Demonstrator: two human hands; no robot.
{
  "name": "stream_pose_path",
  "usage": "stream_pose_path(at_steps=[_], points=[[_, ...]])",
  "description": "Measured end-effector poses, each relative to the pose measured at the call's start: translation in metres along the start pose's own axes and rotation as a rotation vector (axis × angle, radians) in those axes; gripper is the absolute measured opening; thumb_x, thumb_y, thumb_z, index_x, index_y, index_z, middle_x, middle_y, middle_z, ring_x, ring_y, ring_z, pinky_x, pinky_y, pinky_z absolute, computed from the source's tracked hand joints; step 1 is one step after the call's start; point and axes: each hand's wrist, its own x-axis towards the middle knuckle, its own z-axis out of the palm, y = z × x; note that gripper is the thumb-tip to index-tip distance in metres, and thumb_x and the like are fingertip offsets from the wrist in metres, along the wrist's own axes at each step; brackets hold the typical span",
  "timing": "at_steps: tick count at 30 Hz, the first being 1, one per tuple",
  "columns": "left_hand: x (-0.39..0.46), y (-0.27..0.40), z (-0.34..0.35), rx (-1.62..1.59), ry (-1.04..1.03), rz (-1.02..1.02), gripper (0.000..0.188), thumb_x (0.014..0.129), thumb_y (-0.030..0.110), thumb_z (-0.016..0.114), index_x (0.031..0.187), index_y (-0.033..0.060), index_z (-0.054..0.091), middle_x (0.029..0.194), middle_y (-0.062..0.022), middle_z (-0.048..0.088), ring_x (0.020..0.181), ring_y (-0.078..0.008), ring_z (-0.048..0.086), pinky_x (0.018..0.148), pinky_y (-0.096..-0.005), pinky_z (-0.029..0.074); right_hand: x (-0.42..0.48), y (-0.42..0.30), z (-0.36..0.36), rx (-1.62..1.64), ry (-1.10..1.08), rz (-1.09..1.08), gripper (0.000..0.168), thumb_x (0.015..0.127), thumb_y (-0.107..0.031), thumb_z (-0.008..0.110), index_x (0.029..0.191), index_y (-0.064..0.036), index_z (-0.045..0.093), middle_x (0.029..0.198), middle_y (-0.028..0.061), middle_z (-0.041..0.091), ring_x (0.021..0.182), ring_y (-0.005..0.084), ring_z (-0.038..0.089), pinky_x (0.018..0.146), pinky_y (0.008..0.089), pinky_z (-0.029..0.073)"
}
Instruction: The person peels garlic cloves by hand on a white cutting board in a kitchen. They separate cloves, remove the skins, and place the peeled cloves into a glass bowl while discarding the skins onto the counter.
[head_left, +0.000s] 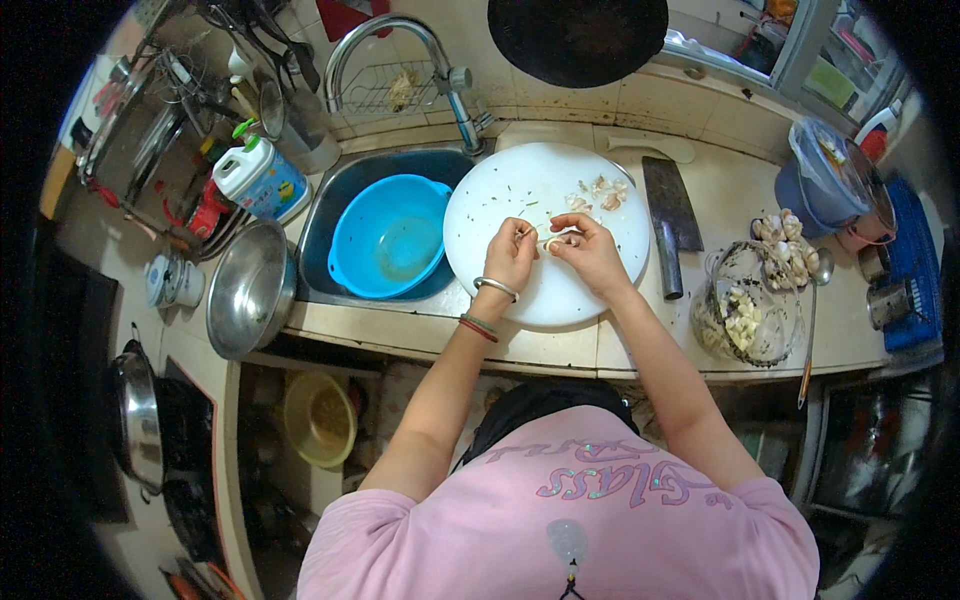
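Over the round white cutting board (495, 281), my right hand (592, 255) pinches a garlic clove (553, 244) between thumb and fingers. My left hand (511, 251) is just beside it, its fingertips closed on a thin pale scrap that looks like garlic skin (541, 232). Loose garlic skins and pieces (604, 193) lie on the board's far right part, and small green bits are scattered over its left part. A cleaver (673, 217) with a dark blade lies right of the board. Further right, a clear bowl (780, 330) holds peeled garlic cloves (742, 321) and dark bits.
Garlic bulbs (784, 240) and a long-handled metal spoon (811, 322) lie by the bowl. A blue plastic basin (390, 236) sits in the sink (319, 225) under the faucet (457, 97). Left are a steel bowl (251, 292) and a detergent jug (262, 180); a lined bucket (821, 184) stands right.
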Motion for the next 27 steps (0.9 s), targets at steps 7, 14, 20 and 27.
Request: stream_pose_path(at_steps=[7,14,20,27], points=[[0.002,0.002,-0.002,-0.206,0.046,-0.021,0.009,0.090,0.011,0.056,0.092,0.0025,0.053,0.074,-0.0024,0.056,0.063,-0.0092,0.053,0.060,-0.0226,0.046,-0.003,-0.002,0.000,-0.002,0.014,0.002,0.035,0.076,0.005,0.064,0.109,0.001,0.053,0.103,0.0051,0.057,0.081,0.0053,0.054,0.074,0.0189,0.046],[0.008,-0.001,-0.004,-0.122,0.027,0.009,0.016,0.091,0.018,0.057,0.100,0.0046,0.054,0.076,0.0009,0.053,0.067,-0.0072,0.048,0.062,-0.0209,0.043,-0.004,-0.005,-0.004,-0.258,0.254,-0.160,0.024,0.075,-0.004,0.068,0.098,0.000,0.059,0.091,0.0053,0.061,0.073,0.0091,0.054,0.067,0.0231,0.046],[0.006,-0.011,-0.016,0.114,-0.009,0.207,0.034,0.082,0.003,0.055,0.115,0.0005,0.050,0.100,-0.0074,0.054,0.084,-0.0157,0.052,0.074,-0.0262,0.044,-0.068,-0.110,-0.052,-0.752,0.655,-0.538,0.014,0.078,-0.004,0.068,0.089,-0.001,0.060,0.090,0.0092,0.059,0.076,0.0168,0.058,0.065,0.0271,0.049],[0.003,0.000,-0.006,-0.268,-0.047,0.005,0.044,0.081,-0.005,0.057,0.123,0.0005,0.042,0.098,-0.0084,0.053,0.085,-0.0135,0.055,0.077,-0.0244,0.047,-0.123,-0.125,-0.111,-1.572,0.849,-0.583,0.011,0.080,-0.009,0.066,0.086,-0.001,0.064,0.090,0.0116,0.059,0.076,0.0239,0.058,0.069,0.0340,0.048]])
